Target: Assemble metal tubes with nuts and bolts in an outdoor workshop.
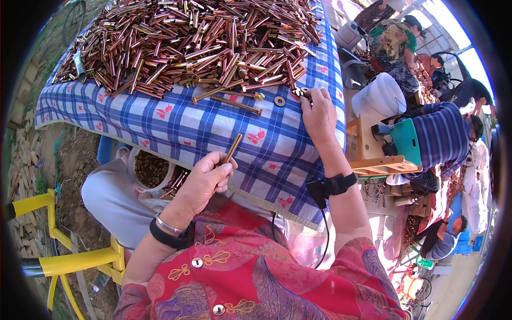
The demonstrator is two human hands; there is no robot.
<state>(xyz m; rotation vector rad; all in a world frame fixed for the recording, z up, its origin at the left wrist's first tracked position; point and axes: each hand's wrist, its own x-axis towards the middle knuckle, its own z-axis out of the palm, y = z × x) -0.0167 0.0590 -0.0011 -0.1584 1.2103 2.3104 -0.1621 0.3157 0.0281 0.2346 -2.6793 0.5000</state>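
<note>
My left hand [209,178] is closed round a short brass-coloured metal tube [233,148], which points up and away over the near edge of the cloth-covered table. My right hand [320,116] rests at the table's right side, its fingers bent down and closed at a few small shiny metal pieces [300,92]. What the fingertips grip is hidden. Left of them lies a flat round washer [279,101]. Beside the washer are a long bolt [237,105] and another bolt [242,94] with a nut at its end. Behind them spreads a large heap of metal tubes [197,45].
A blue-checked cloth [197,125] covers the table. Below its near edge stands a bucket of small brass-coloured parts [152,168]. A wrench-like tool [79,65] lies at the heap's left. White bucket [380,96], wooden chair [378,165] and several people stand right; yellow railing [80,261] left.
</note>
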